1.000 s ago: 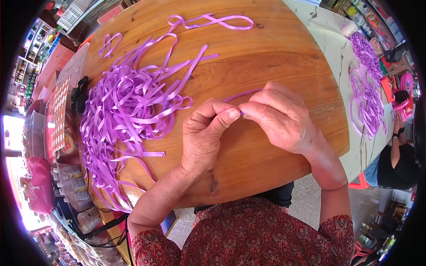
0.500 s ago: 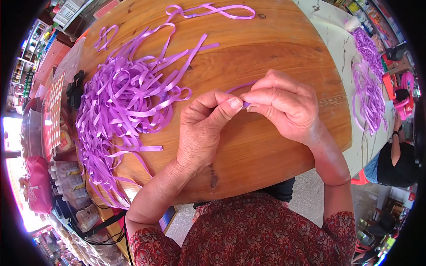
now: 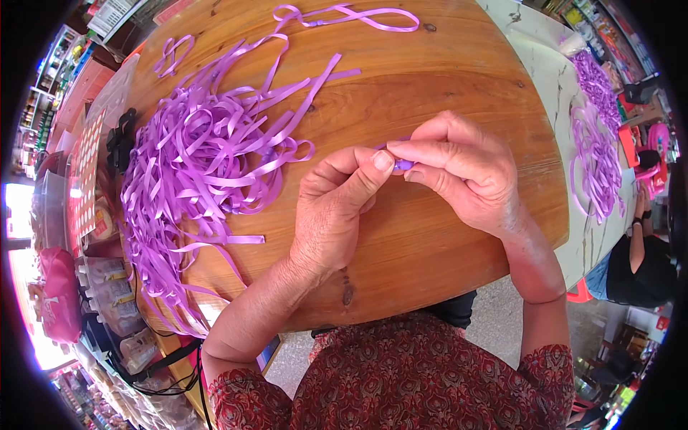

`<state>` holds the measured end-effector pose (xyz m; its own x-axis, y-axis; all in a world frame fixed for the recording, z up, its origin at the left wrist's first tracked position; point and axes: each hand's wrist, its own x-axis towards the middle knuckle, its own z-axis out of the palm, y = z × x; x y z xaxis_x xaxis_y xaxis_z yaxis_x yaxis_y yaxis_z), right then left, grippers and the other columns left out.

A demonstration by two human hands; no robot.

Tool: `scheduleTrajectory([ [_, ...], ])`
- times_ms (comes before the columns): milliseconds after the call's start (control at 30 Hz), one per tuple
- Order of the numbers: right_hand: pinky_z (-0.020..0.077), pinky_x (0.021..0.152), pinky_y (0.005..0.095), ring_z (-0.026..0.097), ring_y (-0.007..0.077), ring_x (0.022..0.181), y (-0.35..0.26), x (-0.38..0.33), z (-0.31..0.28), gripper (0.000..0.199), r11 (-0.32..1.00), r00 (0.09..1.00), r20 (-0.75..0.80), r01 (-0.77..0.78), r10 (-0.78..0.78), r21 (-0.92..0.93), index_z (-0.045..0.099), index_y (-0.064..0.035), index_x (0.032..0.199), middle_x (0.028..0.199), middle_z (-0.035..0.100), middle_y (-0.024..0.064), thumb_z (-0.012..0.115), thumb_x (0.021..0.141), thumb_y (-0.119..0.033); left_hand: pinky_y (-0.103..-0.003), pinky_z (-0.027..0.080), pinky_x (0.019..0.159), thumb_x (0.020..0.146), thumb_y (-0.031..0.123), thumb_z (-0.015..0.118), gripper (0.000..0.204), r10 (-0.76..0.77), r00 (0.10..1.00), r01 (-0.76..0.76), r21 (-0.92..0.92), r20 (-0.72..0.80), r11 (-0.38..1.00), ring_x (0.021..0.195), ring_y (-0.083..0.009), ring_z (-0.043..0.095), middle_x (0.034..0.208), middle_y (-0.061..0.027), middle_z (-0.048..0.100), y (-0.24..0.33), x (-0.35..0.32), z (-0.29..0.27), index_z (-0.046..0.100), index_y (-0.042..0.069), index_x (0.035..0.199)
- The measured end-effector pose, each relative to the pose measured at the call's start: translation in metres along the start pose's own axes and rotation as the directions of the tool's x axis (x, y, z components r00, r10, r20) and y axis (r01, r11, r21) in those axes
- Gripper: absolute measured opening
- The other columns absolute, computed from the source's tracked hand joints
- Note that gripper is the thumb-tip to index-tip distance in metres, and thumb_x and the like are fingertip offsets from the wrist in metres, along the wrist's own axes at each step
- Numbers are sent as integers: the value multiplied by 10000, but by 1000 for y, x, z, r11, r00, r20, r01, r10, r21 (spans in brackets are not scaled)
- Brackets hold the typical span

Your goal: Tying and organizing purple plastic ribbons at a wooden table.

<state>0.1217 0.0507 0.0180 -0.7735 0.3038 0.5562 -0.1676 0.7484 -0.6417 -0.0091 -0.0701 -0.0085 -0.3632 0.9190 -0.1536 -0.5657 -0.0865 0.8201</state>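
Over the middle of the wooden table, my left hand (image 3: pixel 331 197) and my right hand (image 3: pixel 469 168) meet fingertip to fingertip. Both pinch a purple ribbon (image 3: pixel 403 165); a small darker purple bit of it, perhaps a knot or a bead, shows between the thumbs. The rest of the held ribbon is mostly hidden behind my fingers. To the left lies a large tangled heap of shiny purple ribbons (image 3: pixel 208 147), some with loose ends reaching toward my hands. One looped ribbon (image 3: pixel 390 20) stretches along the table's far side, and a small loop (image 3: pixel 172 56) rests at the far left.
The wooden table (image 3: pixel 444 265) has a curved near edge. On a pale marbled table (image 3: pixel 530 43) at right lie more purple ribbons (image 3: pixel 596 158). A person in black (image 3: pixel 641 269) is beyond it. Plastic containers (image 3: pixel 111 287), a pink bag (image 3: pixel 59 294) and black cables (image 3: pixel 168 380) crowd the left.
My fingers have shifted slightly, and more of the small purple bit now shows between them. The ribbon heap looks unchanged apart from a slight shift of the view.
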Motion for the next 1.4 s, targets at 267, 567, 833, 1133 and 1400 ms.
scheduleTrajectory([
  [267,459,565,254,606,173,695,-3,1,-4,220,1000,996,-82,20,-19,8,665,-31,894,797,625,78,726,696,43,-183,347,582,840,108,673,90,289,947,-317,273,140,908,683,-42,432,772,31,559,-1,3,-2,663,34,890],
  [567,453,555,252,603,168,688,-2,1,-9,227,999,997,-67,32,-31,5,672,-29,895,804,632,82,734,686,34,-208,358,562,757,-7,709,144,508,819,-561,551,265,618,644,-87,441,731,-9,552,-1,2,0,686,36,892],
  [833,446,551,256,586,161,671,-1,1,-10,214,999,999,-46,27,-25,34,675,-20,878,792,622,80,743,678,14,-226,406,592,775,-13,686,140,529,803,-586,524,274,618,676,-106,502,755,-27,583,2,2,1,692,26,910],
  [1133,418,531,262,556,158,647,-3,1,-10,198,990,997,-60,58,-51,132,670,-14,857,770,610,71,748,675,-20,-238,419,613,785,17,685,132,478,812,-584,502,336,638,677,-121,504,758,-39,588,5,-1,-1,690,11,917],
  [1400,404,523,278,540,171,628,-6,2,-13,190,988,995,-49,93,-87,127,666,-9,832,739,603,69,754,667,-43,-243,431,627,796,44,681,125,431,826,-560,449,362,696,686,-128,522,765,-49,620,5,-2,-1,688,6,914],
])
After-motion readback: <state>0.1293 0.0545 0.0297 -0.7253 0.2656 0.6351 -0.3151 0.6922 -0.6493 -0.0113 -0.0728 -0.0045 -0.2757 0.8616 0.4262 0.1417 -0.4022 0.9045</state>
